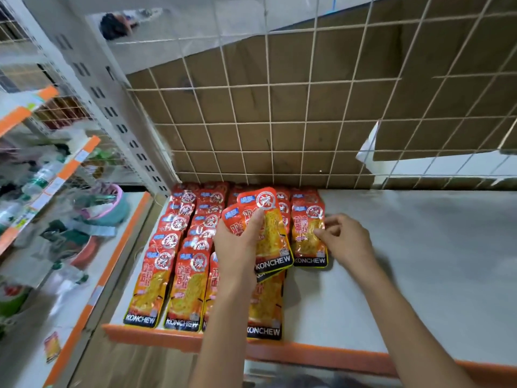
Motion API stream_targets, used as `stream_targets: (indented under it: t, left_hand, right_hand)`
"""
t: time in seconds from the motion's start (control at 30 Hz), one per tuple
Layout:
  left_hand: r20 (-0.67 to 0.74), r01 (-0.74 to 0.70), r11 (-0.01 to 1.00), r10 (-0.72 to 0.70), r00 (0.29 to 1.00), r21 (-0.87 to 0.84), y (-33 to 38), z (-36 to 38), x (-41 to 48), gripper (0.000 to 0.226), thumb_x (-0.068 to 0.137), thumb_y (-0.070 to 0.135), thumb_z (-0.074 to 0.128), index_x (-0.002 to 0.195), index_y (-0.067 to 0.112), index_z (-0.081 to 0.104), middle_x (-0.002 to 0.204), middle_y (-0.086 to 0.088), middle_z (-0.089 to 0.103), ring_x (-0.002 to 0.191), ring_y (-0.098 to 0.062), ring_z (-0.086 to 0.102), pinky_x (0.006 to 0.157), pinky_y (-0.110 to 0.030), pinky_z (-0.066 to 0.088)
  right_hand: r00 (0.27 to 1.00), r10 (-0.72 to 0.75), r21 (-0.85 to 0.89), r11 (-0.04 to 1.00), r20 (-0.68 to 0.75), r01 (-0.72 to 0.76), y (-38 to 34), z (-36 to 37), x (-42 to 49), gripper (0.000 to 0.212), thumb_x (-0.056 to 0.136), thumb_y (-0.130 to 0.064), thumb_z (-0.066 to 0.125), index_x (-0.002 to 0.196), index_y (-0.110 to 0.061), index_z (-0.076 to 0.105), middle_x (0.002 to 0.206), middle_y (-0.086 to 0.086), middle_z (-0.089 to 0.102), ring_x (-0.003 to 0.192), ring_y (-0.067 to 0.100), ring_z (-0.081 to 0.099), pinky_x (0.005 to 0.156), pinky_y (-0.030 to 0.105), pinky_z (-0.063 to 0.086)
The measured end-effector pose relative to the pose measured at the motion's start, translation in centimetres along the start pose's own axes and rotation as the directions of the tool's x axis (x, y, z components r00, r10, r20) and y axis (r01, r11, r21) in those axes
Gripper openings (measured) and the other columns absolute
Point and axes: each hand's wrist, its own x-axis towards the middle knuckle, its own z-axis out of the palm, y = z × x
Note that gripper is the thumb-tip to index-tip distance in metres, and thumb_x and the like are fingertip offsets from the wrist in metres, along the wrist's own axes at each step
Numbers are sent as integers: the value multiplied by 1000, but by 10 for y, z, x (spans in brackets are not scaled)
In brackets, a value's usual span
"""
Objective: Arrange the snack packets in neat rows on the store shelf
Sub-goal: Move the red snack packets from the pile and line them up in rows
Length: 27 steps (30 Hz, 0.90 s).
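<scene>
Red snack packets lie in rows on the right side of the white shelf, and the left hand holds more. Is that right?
No. The shiny red snack packets lie in rows on the left side of the white, orange-edged shelf, not the right. The left hand holds more packets. The head view shows it.

Single head view: close above shelf (405, 261), facing forward-down; wire mesh back (279, 121) at 12 o'clock, neighbouring racks (42, 177) at 9.
</scene>
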Motion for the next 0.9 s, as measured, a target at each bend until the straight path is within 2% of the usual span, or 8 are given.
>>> stream_targets:
  t: [0.23,0.33,0.47,0.57,0.67,0.73,0.83,0.9]
  left_hand:
    - [-5,17,1000,-17,1000,10,-4,9,2,56,70,42,81,117,23,58,109,-3,69,97,-23,69,82,-49,57]
    - [-26,38,999,-37,999,23,-4,11,0,79,63,53,81,128,20,52,118,-2,66,105,-22,66,87,-48,55]
    - [1,22,999,-22,1000,33,-8,13,0,49,77,34,78,119,21,58,109,-1,70,98,-18,69,85,-46,57]
    - [31,12,999,-14,999,51,-11,15,-1,48,76,28,79,118,18,58,106,-3,71,94,-19,70,82,-47,58]
    - [68,-15,997,10,998,73,-13,20,-2,55,71,30,83,117,14,58,103,-6,72,91,-22,71,79,-47,59]
    - [87,-47,994,38,995,103,-14,24,-4,52,72,28,83,116,13,59,101,-7,72,89,-22,71,77,-44,59]
    - [82,-42,993,33,996,112,-16,26,-3,46,77,35,77,116,17,59,105,-3,71,93,-18,70,79,-44,59]
    - [14,-9,993,8,1000,118,-16,24,0,59,80,49,69,127,19,53,122,6,62,112,-14,61,95,-45,52]
  right_hand:
    - [1000,-18,-13,1000,-25,18,-5,5,0,30,84,-26,68,109,-13,61,74,-6,60,86,20,62,75,28,44]
    - [1000,-10,-26,1000,-30,10,-6,5,0,29,84,-27,67,109,-14,60,73,-6,61,90,21,62,77,30,44]
    - [991,-77,-62,996,-112,71,-3,3,-4,26,82,-30,68,103,-17,58,80,-2,62,79,17,56,67,27,38]
    - [950,-208,60,972,-233,228,-8,-2,-16,16,84,-27,66,97,-20,61,80,-3,62,69,11,56,65,25,46]
    - [979,-201,381,908,39,171,-19,-3,-30,17,84,-28,66,100,-30,60,88,-4,66,77,6,63,66,20,51]
    - [965,-202,450,886,165,109,-20,-1,-33,22,84,-20,68,101,-31,59,88,0,66,77,10,64,63,22,49]
    - [984,-130,488,871,119,56,-15,-3,-28,21,85,-7,64,95,-25,60,79,2,64,67,11,61,54,19,46]
    - [994,-64,508,861,85,12,-8,-9,-24,17,86,-2,61,95,-17,60,75,3,63,65,12,59,51,19,45]
